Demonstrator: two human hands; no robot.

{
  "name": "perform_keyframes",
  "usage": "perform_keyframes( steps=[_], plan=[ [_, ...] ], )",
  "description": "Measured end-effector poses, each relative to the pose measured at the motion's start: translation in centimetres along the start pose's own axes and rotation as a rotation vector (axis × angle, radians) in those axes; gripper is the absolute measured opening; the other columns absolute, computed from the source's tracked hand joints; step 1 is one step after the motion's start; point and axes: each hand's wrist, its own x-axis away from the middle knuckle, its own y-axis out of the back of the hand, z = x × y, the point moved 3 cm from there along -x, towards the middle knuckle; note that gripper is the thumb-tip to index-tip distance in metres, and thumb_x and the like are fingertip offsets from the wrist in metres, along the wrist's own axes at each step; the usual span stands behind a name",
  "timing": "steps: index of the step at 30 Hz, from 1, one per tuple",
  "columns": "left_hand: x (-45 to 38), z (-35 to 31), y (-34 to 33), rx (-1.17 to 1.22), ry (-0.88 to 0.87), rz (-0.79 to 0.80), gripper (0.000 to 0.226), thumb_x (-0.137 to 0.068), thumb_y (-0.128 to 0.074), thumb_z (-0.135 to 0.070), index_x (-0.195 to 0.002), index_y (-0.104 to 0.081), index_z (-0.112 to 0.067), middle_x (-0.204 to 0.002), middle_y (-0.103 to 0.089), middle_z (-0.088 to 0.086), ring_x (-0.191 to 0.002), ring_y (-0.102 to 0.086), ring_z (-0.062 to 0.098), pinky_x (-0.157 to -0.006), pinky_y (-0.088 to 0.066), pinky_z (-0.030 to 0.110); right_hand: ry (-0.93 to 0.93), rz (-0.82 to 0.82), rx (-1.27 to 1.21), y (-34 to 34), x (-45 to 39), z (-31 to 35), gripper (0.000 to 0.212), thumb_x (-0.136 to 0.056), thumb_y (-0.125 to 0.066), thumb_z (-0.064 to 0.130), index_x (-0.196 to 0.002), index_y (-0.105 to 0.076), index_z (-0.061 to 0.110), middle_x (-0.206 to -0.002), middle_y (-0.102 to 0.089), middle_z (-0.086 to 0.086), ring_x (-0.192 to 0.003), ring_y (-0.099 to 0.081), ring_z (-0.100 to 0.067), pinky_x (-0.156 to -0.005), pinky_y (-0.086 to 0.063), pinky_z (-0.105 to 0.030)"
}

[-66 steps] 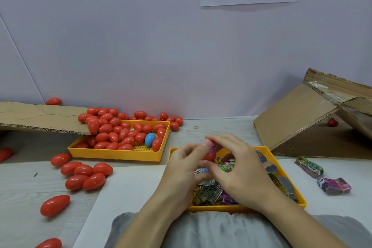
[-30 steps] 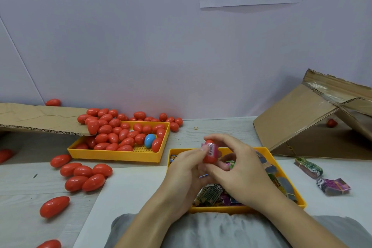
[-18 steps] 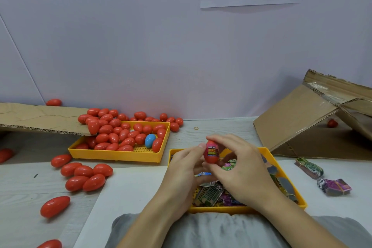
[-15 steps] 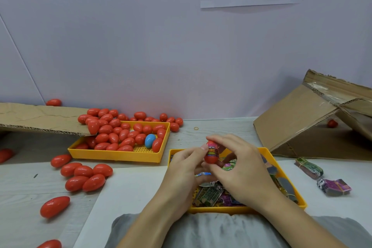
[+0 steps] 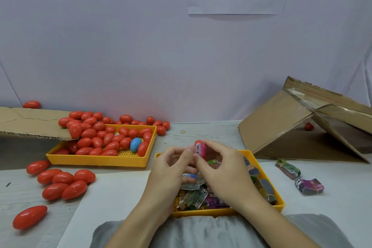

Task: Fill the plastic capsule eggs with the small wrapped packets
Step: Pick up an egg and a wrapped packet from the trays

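- Head view: a red egg [image 5: 199,148] with a barcode label is held above the near tray [image 5: 267,169], pinched between both hands.
- Left hand [image 5: 173,169] — fingers are curled, with the thumb and forefinger tips set against the egg's left side; whether anything else is gripped cannot be told.
- Right hand [image 5: 223,169] — fingers are arched over the egg, gripping it from the right and top. An opposed two-hand grip of this kind is judged to suit pressing the halves shut or twisting them apart; which of the two cannot be told.
- Packets [image 5: 193,197] are heaped in the near tray directly under the hands, so that a dropped piece would be caught there and the next packet lies within short reach.
- Far tray [image 5: 100,160] holds a pile of red eggs [image 5: 96,137] and one blue egg [image 5: 135,144]; it is set to the left, near the left hand's side.
- Loose eggs [image 5: 64,183] lie on the table left of the white sheet [image 5: 112,193], apart from the tray.
- Cardboard sheet [image 5: 26,122] overhangs the far tray's left end and covers part of it.
- Collapsed box [image 5: 281,124] stands at the right; two bundles [image 5: 298,177] lie in front of it.
- Nothing is seen between the hands and either tray.
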Motion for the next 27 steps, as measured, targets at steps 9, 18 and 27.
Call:
perform_keyframes(
  steps=[9, 18, 27],
  plan=[
    [-0.3, 0.3, -0.1, 0.045, 0.115, -0.060, 0.026, -0.100, -0.053, -0.026, -0.094, -0.068, -0.007, -0.080, -0.072, 0.010, -0.060, -0.066, 0.018, -0.048, -0.052, 0.027, -0.504, -0.527, -1.113, 8.5, -7.6, -2.6, 0.009, -0.099, -0.054, 0.002, -0.102, -0.057, -0.006, -0.094, -0.060, -0.016, -0.081, -0.063, -0.020, -0.061, -0.056, -0.018],
    [-0.6, 0.0, -0.4, 0.048, 0.127, -0.010, 0.029, -0.102, -0.046, -0.016, -0.092, -0.068, 0.000, -0.076, -0.073, 0.013, -0.057, -0.064, 0.020, -0.048, -0.049, 0.029, -0.474, -0.652, -1.138, 15.1, -11.4, -4.3, 0.047, -0.108, -0.040, 0.018, -0.151, -0.028, 0.004, -0.143, -0.046, -0.028, -0.123, -0.059, -0.030, -0.104, -0.047, -0.031],
    [-0.1, -0.8, -1.1, 0.011, 0.073, -0.014, 0.031, -0.101, -0.046, -0.009, -0.078, -0.066, -0.002, -0.069, -0.068, 0.012, -0.057, -0.063, 0.019, -0.050, -0.048, 0.027, -0.317, 0.156, -0.142, 2.8, -4.8, -3.4, 0.022, -0.097, -0.054, 0.003, -0.097, -0.074, 0.014, -0.079, -0.074, -0.004, -0.069, -0.072, -0.014, -0.062, -0.054, -0.020]
  ],
)
